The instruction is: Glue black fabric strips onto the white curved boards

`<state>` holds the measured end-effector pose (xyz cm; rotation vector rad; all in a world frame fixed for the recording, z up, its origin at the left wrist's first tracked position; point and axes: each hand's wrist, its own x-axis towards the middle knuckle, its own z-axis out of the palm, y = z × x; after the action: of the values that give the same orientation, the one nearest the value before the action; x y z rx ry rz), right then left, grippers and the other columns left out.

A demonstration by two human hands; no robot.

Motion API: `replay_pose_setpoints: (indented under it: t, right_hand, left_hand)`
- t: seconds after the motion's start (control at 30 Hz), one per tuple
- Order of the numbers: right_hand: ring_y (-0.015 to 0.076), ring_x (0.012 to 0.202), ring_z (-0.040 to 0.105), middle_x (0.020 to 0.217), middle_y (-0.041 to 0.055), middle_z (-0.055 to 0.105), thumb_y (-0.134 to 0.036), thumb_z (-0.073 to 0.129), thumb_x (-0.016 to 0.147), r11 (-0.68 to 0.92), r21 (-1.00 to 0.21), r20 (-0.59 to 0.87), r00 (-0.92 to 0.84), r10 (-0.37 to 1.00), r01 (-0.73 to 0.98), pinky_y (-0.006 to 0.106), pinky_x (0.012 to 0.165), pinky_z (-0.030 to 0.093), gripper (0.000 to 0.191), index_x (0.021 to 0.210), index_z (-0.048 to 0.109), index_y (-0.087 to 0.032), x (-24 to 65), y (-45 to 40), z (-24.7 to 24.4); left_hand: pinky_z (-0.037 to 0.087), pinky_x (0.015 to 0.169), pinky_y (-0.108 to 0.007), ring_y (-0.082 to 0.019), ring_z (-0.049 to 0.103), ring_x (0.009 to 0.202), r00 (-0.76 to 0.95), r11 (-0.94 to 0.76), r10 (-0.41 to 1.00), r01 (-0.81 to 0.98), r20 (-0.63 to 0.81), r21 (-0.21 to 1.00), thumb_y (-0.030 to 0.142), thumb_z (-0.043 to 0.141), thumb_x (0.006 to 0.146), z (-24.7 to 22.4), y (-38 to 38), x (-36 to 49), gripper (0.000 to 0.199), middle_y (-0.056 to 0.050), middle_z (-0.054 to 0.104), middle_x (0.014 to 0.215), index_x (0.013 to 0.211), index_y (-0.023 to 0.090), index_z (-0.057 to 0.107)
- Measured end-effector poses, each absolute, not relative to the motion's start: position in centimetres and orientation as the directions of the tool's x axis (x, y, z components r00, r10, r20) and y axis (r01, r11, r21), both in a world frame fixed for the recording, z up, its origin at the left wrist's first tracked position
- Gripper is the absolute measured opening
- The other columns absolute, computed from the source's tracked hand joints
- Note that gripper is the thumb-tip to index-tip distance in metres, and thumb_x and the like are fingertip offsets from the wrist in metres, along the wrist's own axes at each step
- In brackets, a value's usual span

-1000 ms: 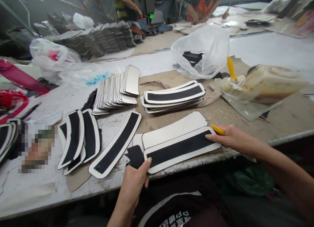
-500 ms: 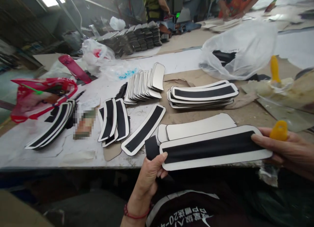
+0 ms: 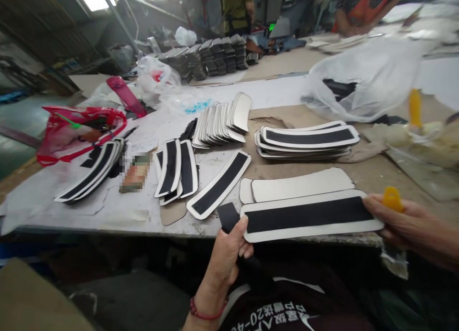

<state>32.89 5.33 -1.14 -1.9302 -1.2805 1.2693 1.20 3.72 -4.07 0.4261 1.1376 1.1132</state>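
Note:
A long white panel with a black strip along its middle (image 3: 308, 215) spans between both hands over the table's front edge. My left hand (image 3: 231, 245) pinches its left end, thumb on top, and a black strip (image 3: 229, 216) also sticks up from that hand. At the right end, my right hand (image 3: 398, 221) grips the panel between thumb and fingers, with a yellow plastic handle (image 3: 392, 199) against it. Just behind lie plain white panels (image 3: 301, 184). A single curved panel with a black strip (image 3: 219, 184) rests to the left.
Stacked strip-covered panels (image 3: 308, 136), plain curved pieces (image 3: 218, 123) and more panels (image 3: 170, 171) lie on the table. A clear plastic bag (image 3: 362, 82), a red bag (image 3: 79, 135) and a yellow-handled tool (image 3: 415, 109) stand around. Two people are at the back.
The view has shifted, so the table's things appear further right. The right end of the panel and my right hand have come slightly left in view. Both hands still hold the panel.

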Motion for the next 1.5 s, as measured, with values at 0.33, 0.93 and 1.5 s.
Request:
replay_pose_setpoints:
  t: [0.33, 0.93, 1.5]
  right_hand:
    - [0.0086, 0.038, 0.037, 0.043, -0.0049, 0.044, -0.068, 0.053, 0.074, -0.465, -0.744, -0.44, 0.171, 0.881, 0.479, 0.022, 0.04, 0.027, 0.049, 0.063, 0.043, -0.021, 31.1, 6.2, -0.6]
    - [0.0121, 0.046, 0.048, 0.056, -0.0044, 0.046, -0.053, 0.045, 0.084, -0.22, -0.711, -0.327, -0.037, 0.944, 0.668, 0.027, 0.051, 0.044, 0.034, 0.069, 0.045, -0.022, 32.2, 6.9, -2.2]
    - [0.0061, 0.044, 0.027, 0.046, -0.0069, 0.037, -0.066, 0.066, 0.07, -0.51, -0.856, -0.51, 0.022, 0.86, 0.08, 0.019, 0.043, 0.02, 0.051, 0.063, 0.045, -0.019, 32.8, 6.0, -2.1]
  left_hand:
    - [0.029, 0.034, -0.018, -0.004, 0.031, 0.038, -0.199, 0.405, 0.862, -0.284, -0.467, 0.869, 0.045, 0.077, 0.067, -4.1, 4.1, 2.1, 0.042, 0.011, 0.036, 0.046, 0.067, 0.02, 0.043]
    - [0.032, 0.034, -0.017, -0.005, 0.038, 0.041, -0.328, 0.416, 0.83, -0.171, -0.45, 0.893, 0.04, 0.082, 0.057, -4.4, 4.1, 3.9, 0.037, 0.006, 0.05, 0.052, 0.071, 0.015, 0.059]
    - [0.023, 0.031, -0.014, 0.0, 0.024, 0.034, -0.08, 0.448, 0.811, -0.552, -0.58, 0.703, 0.027, 0.082, 0.062, -3.8, 4.6, 2.6, 0.038, 0.013, 0.034, 0.044, 0.068, 0.018, 0.045]
